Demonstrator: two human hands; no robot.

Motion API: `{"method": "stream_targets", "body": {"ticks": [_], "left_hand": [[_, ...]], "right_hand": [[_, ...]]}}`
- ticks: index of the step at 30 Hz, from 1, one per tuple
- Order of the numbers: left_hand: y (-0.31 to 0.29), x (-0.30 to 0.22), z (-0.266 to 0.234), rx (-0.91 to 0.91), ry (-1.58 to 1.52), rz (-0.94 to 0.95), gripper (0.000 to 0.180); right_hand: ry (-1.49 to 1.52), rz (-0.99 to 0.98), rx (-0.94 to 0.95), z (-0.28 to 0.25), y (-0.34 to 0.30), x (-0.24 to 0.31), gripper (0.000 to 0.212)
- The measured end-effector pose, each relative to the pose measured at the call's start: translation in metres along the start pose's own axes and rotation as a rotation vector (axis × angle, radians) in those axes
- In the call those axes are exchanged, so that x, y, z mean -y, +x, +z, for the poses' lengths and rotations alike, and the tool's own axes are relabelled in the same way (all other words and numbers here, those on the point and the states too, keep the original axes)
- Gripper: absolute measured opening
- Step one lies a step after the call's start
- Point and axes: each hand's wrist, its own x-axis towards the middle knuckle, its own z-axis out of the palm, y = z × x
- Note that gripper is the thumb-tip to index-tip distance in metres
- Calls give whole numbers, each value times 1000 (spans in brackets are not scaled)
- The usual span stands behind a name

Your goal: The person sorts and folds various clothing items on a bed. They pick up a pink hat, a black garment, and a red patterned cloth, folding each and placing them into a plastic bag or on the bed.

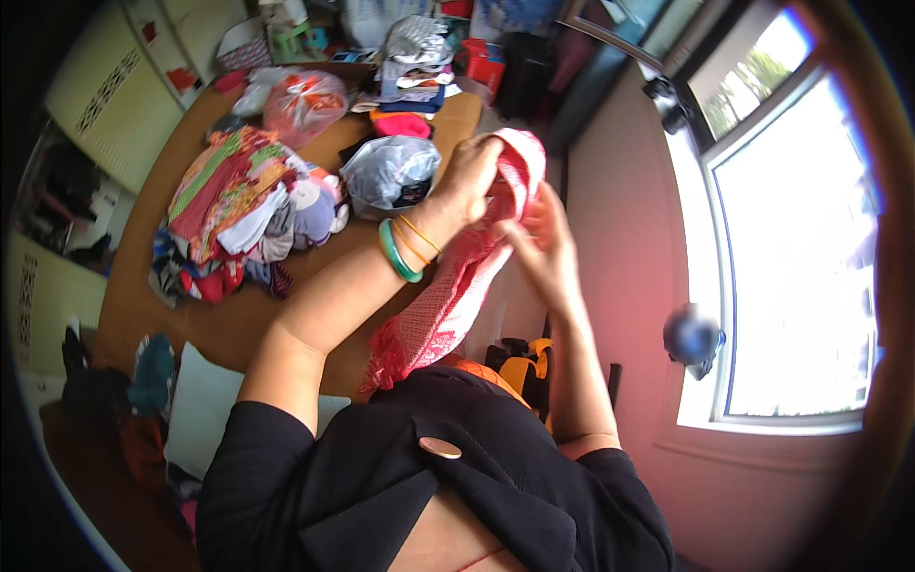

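Observation:
A long red-and-white patterned cloth (pixel 456 303), scarf-like with a lacy red end, hangs slantwise in front of my chest. Its upper part is folded over and bunched between my hands. My left hand (pixel 467 181) grips it near the top, fingers curled round the fold; a green bangle and thin yellow bands circle that wrist. On the other side my right hand (pixel 547 238) holds the cloth's edge, thumb in front and fingers partly hidden behind, slightly blurred. The lower end reaches down to my black top.
A brown table (pixel 319 272) bears a heap of colourful clothes (pixel 233 191), a pink plastic bag (pixel 305 103), a clear-bagged bundle (pixel 391 172) and a folded clothes stack (pixel 416 71). To the right are a pink wall (pixel 620 248) and a bright window (pixel 796 248).

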Motion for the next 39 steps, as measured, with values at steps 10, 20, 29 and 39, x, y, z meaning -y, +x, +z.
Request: {"method": "stream_targets", "body": {"ticks": [10,20,29,39], "left_hand": [[13,6,-3,186,598,216,20],[12,-27,-33,87,428,98,22],[-1,-52,-51,208,317,-60,25],[-69,-10,-40,493,544,-9,68]], "right_hand": [[-120,35,-296,30,32,-53,24],[420,78,126,23,38,-40,25],[322,138,10,10,56,-1,28],[809,494,-261,13,93,-9,24]]}}
